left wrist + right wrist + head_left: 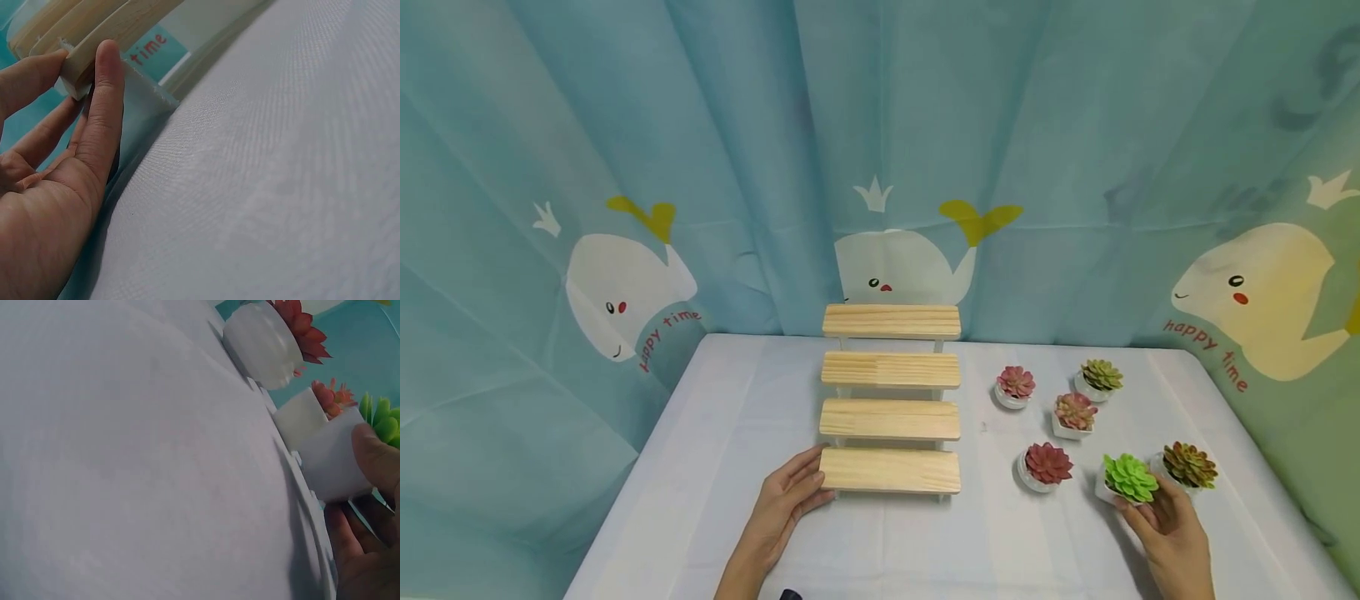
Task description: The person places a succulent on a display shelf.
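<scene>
A tiered wooden display stand [891, 471] with several pale boards rises in the middle of the table. At the left end of its lowest board, my left hand [784, 504] pinches the edge between thumb and fingers, seen close up on the board end [84, 65] in the left wrist view. My right hand [1172, 529] holds a bright green potted succulent [1129, 477] by its white pot [334, 459], thumb on one side and fingers on the other. Just behind that hand is a brown-green potted succulent [1187, 465], its pot partly hidden.
Left of the held pot stands a dark red succulent [1047, 463]. Farther back are a pinkish succulent in a square pot [1073, 415], a pink one [1016, 383] and an olive-green one [1101, 377]. A blue whale-print curtain [760, 167] hangs behind the white-covered table [700, 433].
</scene>
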A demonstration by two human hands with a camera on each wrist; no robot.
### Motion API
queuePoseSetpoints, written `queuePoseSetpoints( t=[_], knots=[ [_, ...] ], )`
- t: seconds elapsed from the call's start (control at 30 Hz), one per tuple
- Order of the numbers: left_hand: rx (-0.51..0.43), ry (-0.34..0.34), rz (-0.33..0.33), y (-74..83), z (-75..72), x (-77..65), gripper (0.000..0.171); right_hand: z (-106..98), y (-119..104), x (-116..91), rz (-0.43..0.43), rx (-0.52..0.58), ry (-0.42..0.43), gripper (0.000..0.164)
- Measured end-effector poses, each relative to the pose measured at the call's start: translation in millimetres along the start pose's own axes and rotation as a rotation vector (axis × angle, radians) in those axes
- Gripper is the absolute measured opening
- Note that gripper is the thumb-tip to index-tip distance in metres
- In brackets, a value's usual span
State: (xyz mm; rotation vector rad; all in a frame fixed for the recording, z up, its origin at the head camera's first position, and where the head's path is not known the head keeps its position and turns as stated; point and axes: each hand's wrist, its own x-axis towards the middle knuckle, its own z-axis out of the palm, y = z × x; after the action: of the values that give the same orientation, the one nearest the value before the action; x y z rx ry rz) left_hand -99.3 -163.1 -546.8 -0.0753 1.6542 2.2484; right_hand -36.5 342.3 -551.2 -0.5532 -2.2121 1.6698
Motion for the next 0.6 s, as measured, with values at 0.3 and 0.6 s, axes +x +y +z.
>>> queuePoseSetpoints(
  t=[0.3,0.6],
  knots=[
    [0.003,0.008,-0.004,0.3,-0.1,-1.0,0.068,-7.0,-12.2,5.1,-0.175,-0.003,-0.058,0.063],
    [-0.009,0.027,-0.015,0.1,2.3,0.0,0.068,-8.5,-33.3,11.3,-0.306,0.272,-0.225,0.065]
  ],
)
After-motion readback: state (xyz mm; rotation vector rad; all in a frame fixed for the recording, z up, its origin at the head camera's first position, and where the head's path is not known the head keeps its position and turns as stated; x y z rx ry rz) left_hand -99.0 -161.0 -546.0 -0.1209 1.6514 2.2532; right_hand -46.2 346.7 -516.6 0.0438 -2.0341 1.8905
